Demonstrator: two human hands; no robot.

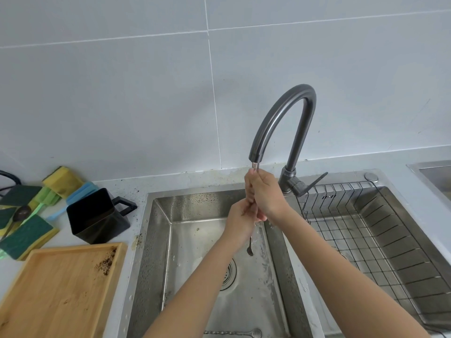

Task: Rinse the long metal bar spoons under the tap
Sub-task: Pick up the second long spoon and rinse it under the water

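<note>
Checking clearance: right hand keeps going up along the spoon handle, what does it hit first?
Probably the tap spout outlet, directly above the right hand under the stream; depth is unclear, so it may pass in front.

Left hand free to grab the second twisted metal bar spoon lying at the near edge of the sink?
Probably not yet: the left hand grips the spoon under the tap. The path to the twisted metal bar spoon looks clear.

Both forearms are bare to the frame edge, no sleeves, with the left hand [240, 214] and right hand [264, 193] likewise uncovered.
</note>
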